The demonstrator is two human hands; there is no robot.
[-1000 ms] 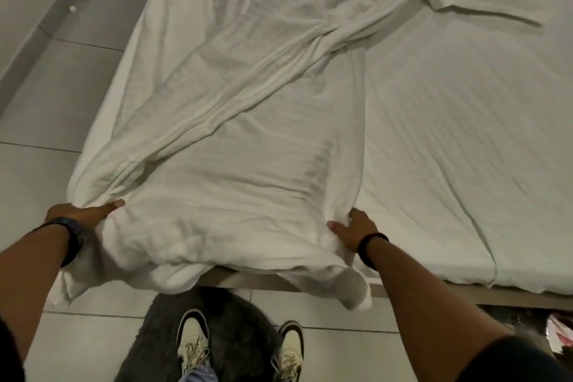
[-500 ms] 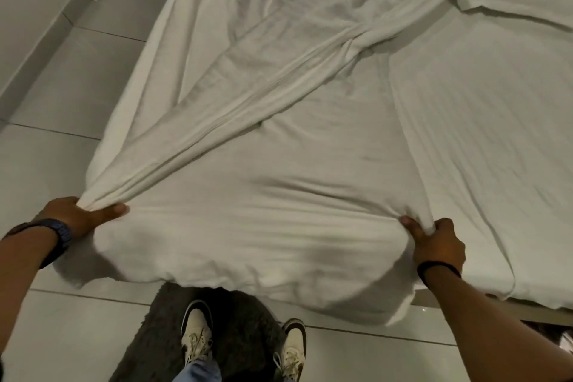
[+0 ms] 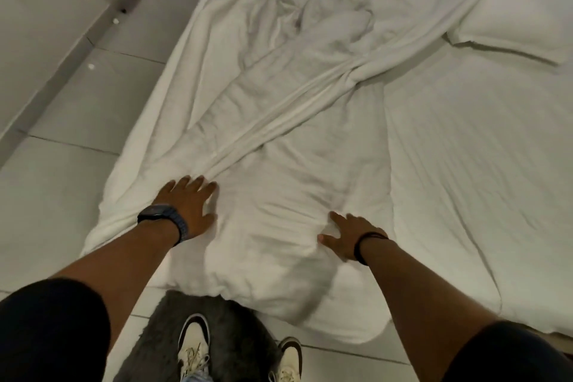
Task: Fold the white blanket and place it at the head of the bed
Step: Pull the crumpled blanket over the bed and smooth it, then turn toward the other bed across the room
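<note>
- Head view: the white blanket lies rumpled along the left half of the bed, its near end bunched at the foot edge and sagging a little over it, a long twisted ridge running from near the left hand up toward the pillow at the far right.
- The left hand lies flat on the blanket, palm down, fingers spread and straight; it grips nothing and only presses on the cloth, fingertips at the low end of the twisted ridge.
- A dark watch sits on the left wrist.
- The right hand also rests palm down on the blanket, fingers splayed wide, thumb pointing toward the left hand; it holds no fold, and cloth puckers just beside its fingertips.
- A thin dark band circles the right wrist.
- The two hands are apart, with wrinkled blanket between them.
- Below the bed edge, two shoes stand on a dark shaggy rug on the pale tiled floor.
</note>
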